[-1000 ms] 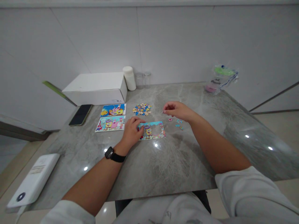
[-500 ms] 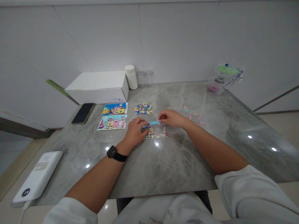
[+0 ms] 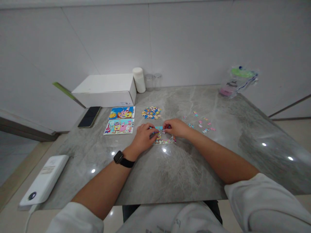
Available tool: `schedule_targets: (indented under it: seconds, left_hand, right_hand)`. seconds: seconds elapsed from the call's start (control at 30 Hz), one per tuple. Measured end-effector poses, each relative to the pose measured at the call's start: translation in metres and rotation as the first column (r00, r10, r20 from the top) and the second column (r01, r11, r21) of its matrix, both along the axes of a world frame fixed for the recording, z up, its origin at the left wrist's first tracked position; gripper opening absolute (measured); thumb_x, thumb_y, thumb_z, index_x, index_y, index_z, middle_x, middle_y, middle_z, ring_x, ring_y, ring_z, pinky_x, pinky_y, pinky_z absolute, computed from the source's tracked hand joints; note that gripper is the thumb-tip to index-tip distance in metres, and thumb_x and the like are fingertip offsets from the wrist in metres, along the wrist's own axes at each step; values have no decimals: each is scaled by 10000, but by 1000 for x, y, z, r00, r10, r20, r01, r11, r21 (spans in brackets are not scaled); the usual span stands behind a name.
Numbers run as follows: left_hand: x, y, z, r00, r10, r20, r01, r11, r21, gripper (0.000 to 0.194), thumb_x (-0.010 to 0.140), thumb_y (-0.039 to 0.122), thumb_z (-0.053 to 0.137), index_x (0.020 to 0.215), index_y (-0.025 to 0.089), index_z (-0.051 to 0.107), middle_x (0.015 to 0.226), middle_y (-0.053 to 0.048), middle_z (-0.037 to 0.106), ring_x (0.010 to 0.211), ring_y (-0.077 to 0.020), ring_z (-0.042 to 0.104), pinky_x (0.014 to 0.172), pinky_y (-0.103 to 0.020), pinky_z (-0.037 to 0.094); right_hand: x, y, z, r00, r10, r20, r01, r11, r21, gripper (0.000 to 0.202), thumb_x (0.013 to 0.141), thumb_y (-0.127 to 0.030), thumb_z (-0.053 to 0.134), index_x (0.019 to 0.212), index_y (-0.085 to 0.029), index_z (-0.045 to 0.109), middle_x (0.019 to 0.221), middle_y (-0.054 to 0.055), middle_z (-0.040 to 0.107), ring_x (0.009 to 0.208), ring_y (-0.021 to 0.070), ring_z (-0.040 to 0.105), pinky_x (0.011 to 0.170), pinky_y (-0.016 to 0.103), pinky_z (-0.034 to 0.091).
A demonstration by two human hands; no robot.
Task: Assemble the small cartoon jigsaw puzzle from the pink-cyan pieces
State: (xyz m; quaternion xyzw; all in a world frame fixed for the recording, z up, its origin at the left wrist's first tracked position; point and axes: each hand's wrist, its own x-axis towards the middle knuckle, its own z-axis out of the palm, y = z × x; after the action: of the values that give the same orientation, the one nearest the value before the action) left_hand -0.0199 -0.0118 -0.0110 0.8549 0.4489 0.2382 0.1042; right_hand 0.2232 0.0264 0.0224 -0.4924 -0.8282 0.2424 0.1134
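A partly assembled jigsaw (image 3: pixel 166 141) lies on the grey table, its border joined around a bare middle. My left hand (image 3: pixel 145 136) rests on its left side, fingers bent over the pieces there. At the top edge, my right hand (image 3: pixel 175 128) has its fingertips pinched together; whatever is between them is too small to make out. Loose pink and blue pieces (image 3: pixel 200 122) are scattered to the right. Behind the jigsaw is a heap of mixed pieces (image 3: pixel 151 112). Two picture cards, one blue (image 3: pixel 122 112) and one lighter (image 3: pixel 119 126), lie to the left.
A white box (image 3: pixel 104 90), a white bottle (image 3: pixel 139 80) and two clear glasses (image 3: pixel 153 82) stand along the wall. On the left are a phone (image 3: pixel 89 116) and a white device with a cable (image 3: pixel 45 181). A plastic bag (image 3: pixel 238 82) sits at the back right.
My right hand has shifted left along the jigsaw's top edge, closer to my left hand. More loose pieces on the right show now. The whole view has moved slightly.
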Motion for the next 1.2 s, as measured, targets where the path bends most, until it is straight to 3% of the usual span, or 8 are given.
schedule_targets:
  seconds: [0.27,0.47,1.2]
  left_hand:
    - [4,-11,13,993,-106,-45,106,994,0,288,985,341,683,1253,348,787,1425,-89,591,1321,-311,533,1134,-530,432]
    - [4,-13,12,987,-141,-73,140,990,-16,337,1019,400,641,1332,355,758,1543,-95,529,1407,-331,477,1213,-582,376]
    - [5,-13,10,985,-153,-74,151,988,-36,380,1060,460,559,1378,344,730,1535,-99,543,1398,-317,491,1212,-553,395]
  right_hand:
    - [0,2,-5,998,13,65,-16,998,58,106,915,-186,747,1010,-203,791,960,43,778,862,170,669,798,261,430]
    - [0,2,-9,994,36,101,-44,996,81,132,930,-202,736,1049,-198,792,1000,64,764,908,189,667,850,278,442]
    - [10,6,3,992,-24,123,8,992,127,146,913,-156,685,1011,-200,785,999,71,755,944,205,664,856,287,446]
